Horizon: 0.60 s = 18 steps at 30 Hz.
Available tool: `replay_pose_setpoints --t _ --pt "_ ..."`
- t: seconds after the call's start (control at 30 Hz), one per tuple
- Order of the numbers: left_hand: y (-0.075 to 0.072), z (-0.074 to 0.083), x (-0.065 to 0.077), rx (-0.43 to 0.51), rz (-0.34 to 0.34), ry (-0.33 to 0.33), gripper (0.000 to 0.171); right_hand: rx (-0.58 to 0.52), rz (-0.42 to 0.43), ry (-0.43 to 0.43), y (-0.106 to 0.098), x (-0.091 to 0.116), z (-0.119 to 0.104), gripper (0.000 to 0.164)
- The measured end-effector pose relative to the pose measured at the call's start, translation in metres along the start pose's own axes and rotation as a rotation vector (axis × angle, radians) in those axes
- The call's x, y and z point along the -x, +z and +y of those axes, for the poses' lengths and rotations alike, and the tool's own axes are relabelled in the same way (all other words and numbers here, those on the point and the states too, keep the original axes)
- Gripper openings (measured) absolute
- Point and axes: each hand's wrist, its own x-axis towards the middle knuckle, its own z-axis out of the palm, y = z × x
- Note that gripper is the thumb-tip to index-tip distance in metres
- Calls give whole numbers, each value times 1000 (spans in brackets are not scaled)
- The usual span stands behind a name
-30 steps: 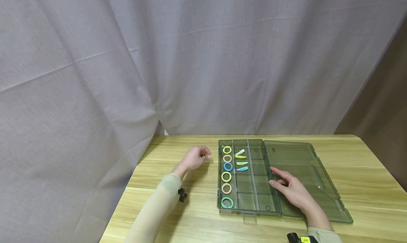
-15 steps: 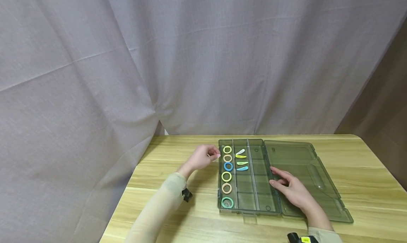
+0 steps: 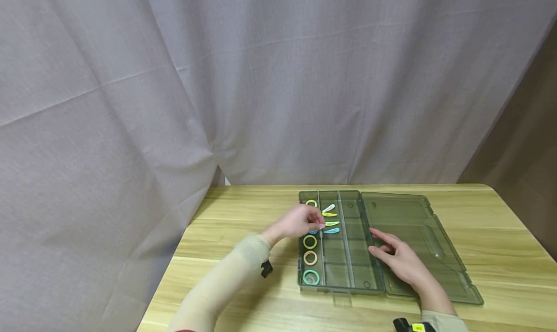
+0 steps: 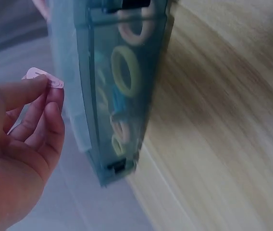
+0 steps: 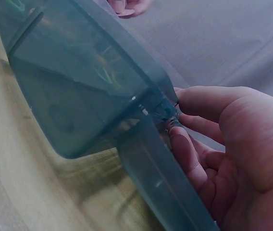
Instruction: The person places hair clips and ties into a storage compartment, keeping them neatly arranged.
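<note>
My left hand [image 3: 300, 221] pinches a small pink snap hair clip [image 4: 45, 78] between thumb and fingers, above the left part of the open, see-through dark box [image 3: 337, 274]. Below and beside that hand lie ring-shaped hair ties [image 3: 310, 242] in the left column. White, yellow, green and blue hair clips [image 3: 331, 230] lie in the middle column, and the hand covers some of the rings. My right hand [image 3: 402, 262] touches the box's hinge side with thumb and fingertips, its fingers relaxed; in the right wrist view the fingers meet the hinge [image 5: 167, 113].
The box's lid [image 3: 404, 211] lies folded open flat to the right, partly under the right hand. A wood-grain table [image 3: 500, 240] carries everything, with a grey curtain [image 3: 278, 90] behind it. A front latch [image 3: 342, 299] sticks out toward the near edge.
My left hand has moved right with the pink hair clip, from the bare table at the box's left to over its left and middle columns. The right hand has stayed put.
</note>
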Motion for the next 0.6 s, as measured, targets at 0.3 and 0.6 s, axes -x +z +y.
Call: replay_pose_setpoints --t 0.3,0.6 --pt "13 19 -20 -126 -53 25 5 -2 1 4 -1 0 -1 68" --pt "25 22 -35 -172 -85 29 5 -5 15 -3 0 -1 -1 66"
